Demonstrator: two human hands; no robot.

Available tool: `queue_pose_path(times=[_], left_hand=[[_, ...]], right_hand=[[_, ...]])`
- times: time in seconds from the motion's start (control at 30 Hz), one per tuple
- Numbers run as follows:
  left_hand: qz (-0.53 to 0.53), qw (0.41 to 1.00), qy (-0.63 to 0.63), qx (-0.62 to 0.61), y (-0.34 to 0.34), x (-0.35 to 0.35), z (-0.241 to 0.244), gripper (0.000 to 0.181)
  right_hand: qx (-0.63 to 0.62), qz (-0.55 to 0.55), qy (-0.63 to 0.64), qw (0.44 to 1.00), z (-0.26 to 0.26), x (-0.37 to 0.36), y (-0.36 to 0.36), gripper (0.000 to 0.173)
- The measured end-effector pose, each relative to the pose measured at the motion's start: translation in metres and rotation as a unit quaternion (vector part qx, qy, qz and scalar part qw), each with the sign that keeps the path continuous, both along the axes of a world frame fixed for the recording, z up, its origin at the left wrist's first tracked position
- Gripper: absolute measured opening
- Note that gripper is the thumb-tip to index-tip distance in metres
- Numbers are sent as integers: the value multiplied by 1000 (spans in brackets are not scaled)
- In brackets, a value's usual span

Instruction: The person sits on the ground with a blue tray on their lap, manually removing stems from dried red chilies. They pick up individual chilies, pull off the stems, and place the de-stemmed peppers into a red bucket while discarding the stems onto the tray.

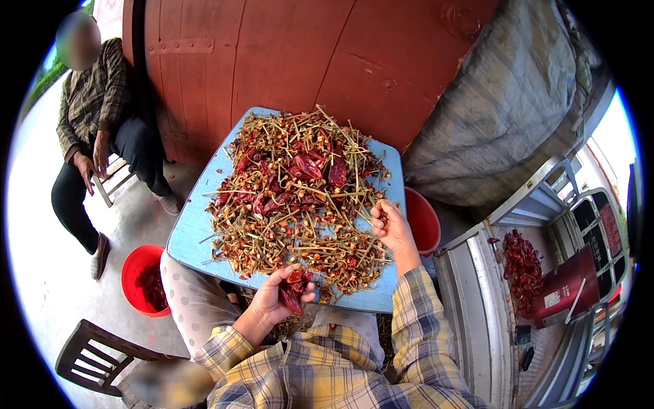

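My left hand (278,299) is closed around several dried red chili peppers (292,296) at the near edge of a light blue table (196,230). Over the right part of the table is my right hand (389,225), fingers curled, with the fingertips at some thin dry stems; whether it grips one I cannot tell. A broad heap of dry chili stems and caps (265,235) covers much of the tabletop. Whole dark red dried peppers (306,166) lie in the middle and far part of that heap.
Left of my knee stands a red bucket (134,276) with peppers inside; another red bucket (423,220) is right of the table. A seated person (92,112) is at upper left, a wooden chair (97,358) at lower left. Peppers (521,266) lie on a metal cart bed at right.
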State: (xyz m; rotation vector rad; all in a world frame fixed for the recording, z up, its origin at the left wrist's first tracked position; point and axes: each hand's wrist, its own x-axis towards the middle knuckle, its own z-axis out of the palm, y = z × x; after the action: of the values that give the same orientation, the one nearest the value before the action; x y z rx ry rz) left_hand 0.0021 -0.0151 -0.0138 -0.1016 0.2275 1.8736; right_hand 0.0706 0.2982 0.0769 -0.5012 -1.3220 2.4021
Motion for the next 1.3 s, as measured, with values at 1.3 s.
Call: queue_pose_path(times=[1.3], left_hand=[[-25, 999, -35, -32, 5, 8, 12, 26]], right_hand=[[-130, 90, 23, 987, -6, 31, -40, 14]])
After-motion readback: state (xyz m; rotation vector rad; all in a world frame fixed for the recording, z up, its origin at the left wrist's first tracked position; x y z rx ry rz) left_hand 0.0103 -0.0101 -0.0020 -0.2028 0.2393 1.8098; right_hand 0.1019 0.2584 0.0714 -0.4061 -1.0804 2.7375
